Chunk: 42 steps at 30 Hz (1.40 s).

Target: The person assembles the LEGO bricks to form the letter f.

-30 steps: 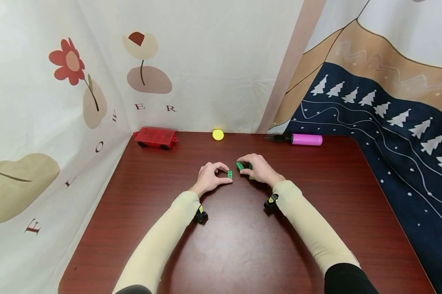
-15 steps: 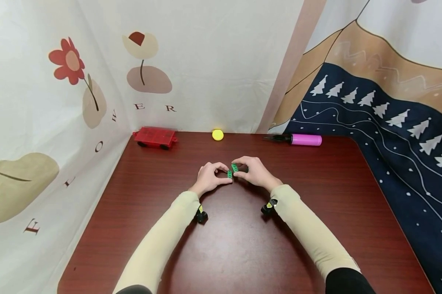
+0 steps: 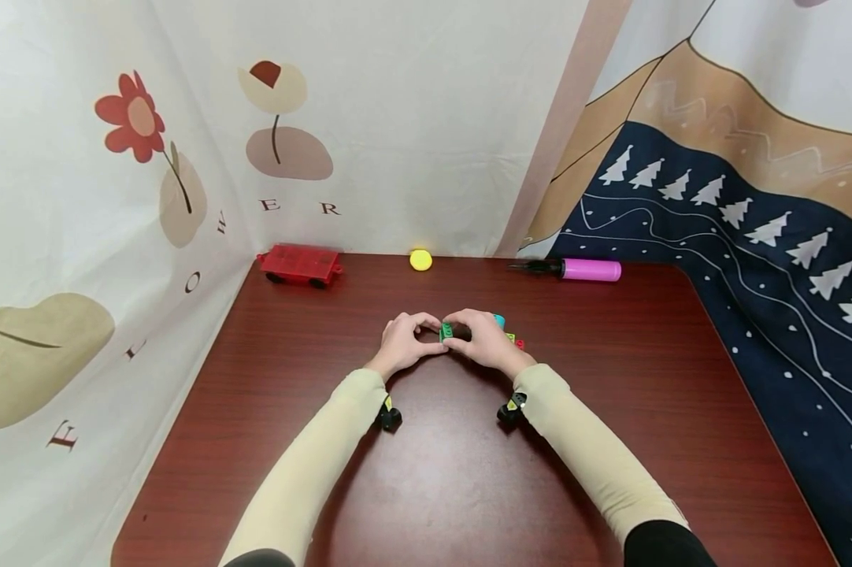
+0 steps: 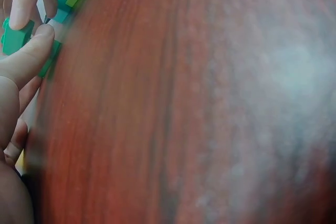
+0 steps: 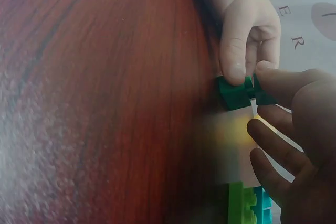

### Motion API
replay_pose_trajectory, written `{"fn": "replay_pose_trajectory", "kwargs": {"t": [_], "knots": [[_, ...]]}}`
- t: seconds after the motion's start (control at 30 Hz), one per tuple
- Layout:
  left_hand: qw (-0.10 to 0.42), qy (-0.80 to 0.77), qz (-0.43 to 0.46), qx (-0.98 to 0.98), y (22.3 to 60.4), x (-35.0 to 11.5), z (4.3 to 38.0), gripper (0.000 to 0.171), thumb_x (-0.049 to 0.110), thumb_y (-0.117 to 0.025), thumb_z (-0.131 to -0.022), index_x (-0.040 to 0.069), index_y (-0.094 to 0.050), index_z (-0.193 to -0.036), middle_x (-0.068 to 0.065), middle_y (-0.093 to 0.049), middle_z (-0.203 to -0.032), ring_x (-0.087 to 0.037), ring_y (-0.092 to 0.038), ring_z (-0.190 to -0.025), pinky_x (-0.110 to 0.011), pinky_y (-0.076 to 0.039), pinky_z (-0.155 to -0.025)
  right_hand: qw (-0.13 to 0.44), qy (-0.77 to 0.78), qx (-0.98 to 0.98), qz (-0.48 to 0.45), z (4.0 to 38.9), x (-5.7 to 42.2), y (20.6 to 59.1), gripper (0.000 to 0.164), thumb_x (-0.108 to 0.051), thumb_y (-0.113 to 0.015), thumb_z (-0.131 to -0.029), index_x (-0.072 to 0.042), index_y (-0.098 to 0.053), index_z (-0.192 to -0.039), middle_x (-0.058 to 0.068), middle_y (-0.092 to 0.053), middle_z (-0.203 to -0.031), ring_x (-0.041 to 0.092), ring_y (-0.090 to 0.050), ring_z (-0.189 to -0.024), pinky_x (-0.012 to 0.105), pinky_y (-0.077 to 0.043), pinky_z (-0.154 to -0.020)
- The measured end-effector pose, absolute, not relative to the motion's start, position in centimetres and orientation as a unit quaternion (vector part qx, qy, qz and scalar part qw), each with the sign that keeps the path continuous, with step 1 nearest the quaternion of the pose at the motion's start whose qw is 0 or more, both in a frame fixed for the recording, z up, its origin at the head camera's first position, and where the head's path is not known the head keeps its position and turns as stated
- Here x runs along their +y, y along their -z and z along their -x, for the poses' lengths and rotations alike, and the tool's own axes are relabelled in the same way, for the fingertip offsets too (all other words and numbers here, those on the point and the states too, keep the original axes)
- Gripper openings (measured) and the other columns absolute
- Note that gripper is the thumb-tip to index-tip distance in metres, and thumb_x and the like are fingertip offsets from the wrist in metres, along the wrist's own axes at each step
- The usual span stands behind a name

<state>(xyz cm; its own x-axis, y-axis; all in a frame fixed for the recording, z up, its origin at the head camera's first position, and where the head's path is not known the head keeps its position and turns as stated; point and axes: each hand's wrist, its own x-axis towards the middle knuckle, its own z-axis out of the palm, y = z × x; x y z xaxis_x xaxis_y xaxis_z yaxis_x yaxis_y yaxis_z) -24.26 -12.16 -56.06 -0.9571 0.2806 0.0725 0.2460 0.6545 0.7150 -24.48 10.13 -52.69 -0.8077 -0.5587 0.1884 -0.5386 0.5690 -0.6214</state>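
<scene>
My left hand (image 3: pixel 399 346) pinches a small green toy building brick (image 5: pixel 234 95) between thumb and fingertips, low over the table. My right hand (image 3: pixel 484 339) pinches a second green brick (image 5: pixel 265 96) the same way. In the right wrist view the two bricks meet almost end to end, the studs of one facing the other. From the head they merge into one green patch (image 3: pixel 446 330) between the fingertips. The left wrist view catches the right hand's brick (image 4: pixel 17 36) at its left edge, and the left hand's brick (image 4: pixel 51 59) partly behind the thumb.
Just beyond my right hand lie a lime green brick (image 5: pixel 236 203), a teal brick (image 3: pixel 499 320) and a small red piece (image 3: pixel 519 344), partly hidden. A red toy wagon (image 3: pixel 300 265), a yellow round object (image 3: pixel 420 260) and a pink-barrelled pump (image 3: pixel 590 269) line the back edge.
My right hand has moved left and slightly nearer with its green brick, bringing it to the left hand's brick. The teal, lime and red pieces show more behind it. The left hand stayed put.
</scene>
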Motion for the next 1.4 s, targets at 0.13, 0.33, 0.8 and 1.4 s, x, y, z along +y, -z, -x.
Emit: {"fn": "replay_pose_trajectory", "kwargs": {"t": [0.13,0.33,0.8,1.4], "knots": [[0.022,-0.388,-0.146,0.91,56.2,-12.1,24.3,0.042,0.047,-0.091,-0.081,0.031,-0.076,-0.117,0.015,-0.076,-0.11,-0.014,-0.053,-0.095,-0.039,-0.036,-0.091,0.008,0.346,0.887,0.305,24.4,9.9,52.9,0.038,-0.023,-0.081,-0.095,-0.005,-0.072,-0.128,0.009,-0.073,-0.118,0.022,-0.071,-0.104,0.04,-0.057,-0.091],[0.022,-0.391,-0.148,0.908,56.2,-12.1,24.2,0.045,0.045,-0.091,-0.082,0.029,-0.075,-0.12,0.014,-0.076,-0.111,-0.015,-0.053,-0.096,-0.04,-0.036,-0.092,0.01,0.341,0.893,0.293,24.2,9.5,52.9,0.037,-0.024,-0.081,-0.096,-0.005,-0.072,-0.127,0.009,-0.072,-0.117,0.021,-0.073,-0.102,0.038,-0.059,-0.089],[0.011,-0.389,-0.161,0.907,56.2,-12.0,24.3,0.046,0.041,-0.091,-0.084,0.028,-0.072,-0.124,0.016,-0.077,-0.109,-0.014,-0.052,-0.093,-0.041,-0.036,-0.091,-0.014,0.338,0.896,0.289,23.9,9.1,53.1,0.036,-0.021,-0.083,-0.094,-0.003,-0.073,-0.123,0.012,-0.072,-0.118,0.024,-0.073,-0.099,0.04,-0.06,-0.087],[0.009,-0.384,-0.167,0.908,56.3,-12.2,24.4,0.046,0.043,-0.09,-0.084,0.029,-0.072,-0.125,0.017,-0.077,-0.108,-0.014,-0.053,-0.093,-0.041,-0.037,-0.091,0.011,0.353,0.899,0.259,24.2,8.7,53.0,0.035,-0.02,-0.084,-0.092,-0.004,-0.075,-0.122,0.011,-0.073,-0.115,0.023,-0.072,-0.099,0.039,-0.059,-0.088]]}}
